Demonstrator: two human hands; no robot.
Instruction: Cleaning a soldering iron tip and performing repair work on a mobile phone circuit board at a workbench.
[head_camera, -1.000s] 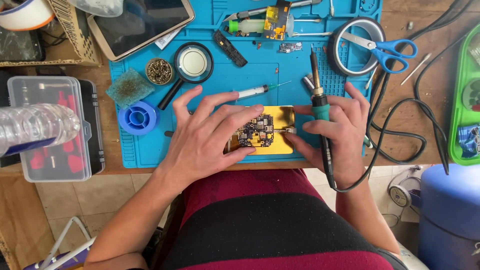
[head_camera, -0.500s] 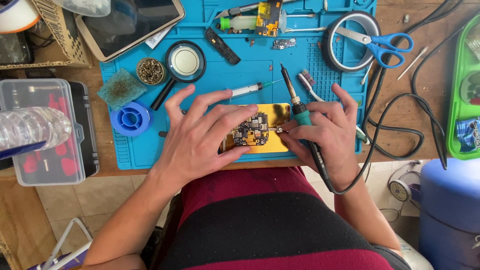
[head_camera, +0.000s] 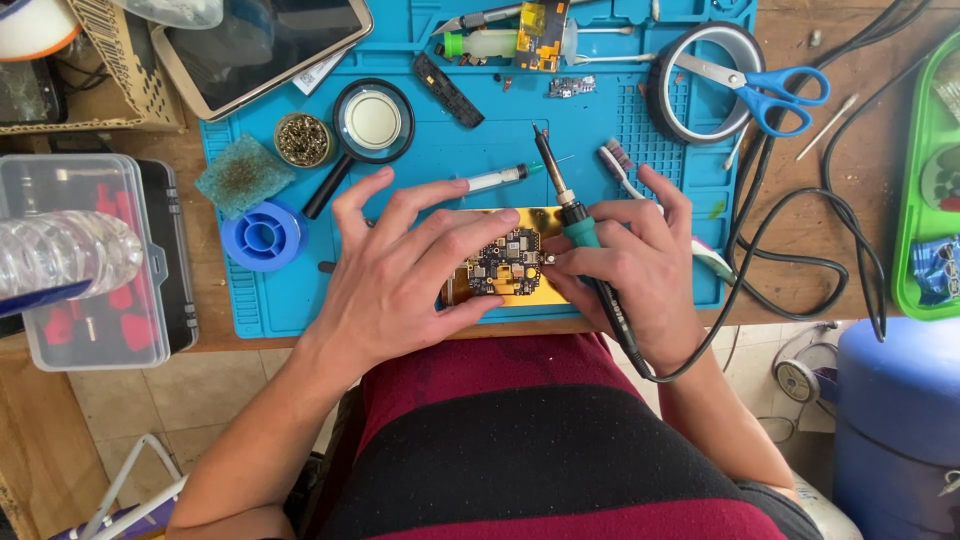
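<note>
A small dark circuit board (head_camera: 505, 262) lies on a yellow plate (head_camera: 512, 290) at the near edge of the blue work mat (head_camera: 600, 130). My left hand (head_camera: 410, 270) rests spread over the plate's left side, fingertips touching the board. My right hand (head_camera: 630, 260) holds a soldering iron (head_camera: 572, 215) with a teal grip; its tip points away toward the mat's middle, and its black cable runs off to the right. Fingers of that hand also pinch at the board's right edge. A toothbrush (head_camera: 640, 185) lies partly under my right hand.
On the mat: a syringe (head_camera: 495, 180), magnifying glass (head_camera: 368, 125), brass wool tin (head_camera: 302, 138), green sponge (head_camera: 243, 175), blue solder spool (head_camera: 262, 235), tape roll (head_camera: 700, 68) with blue scissors (head_camera: 765, 85). A clear plastic box (head_camera: 85, 260) stands left, a green tray (head_camera: 925, 180) right.
The soldering iron has swung from lying over the board's right side to pointing up and away. My right hand shifted left toward the board. The camera view moved slightly.
</note>
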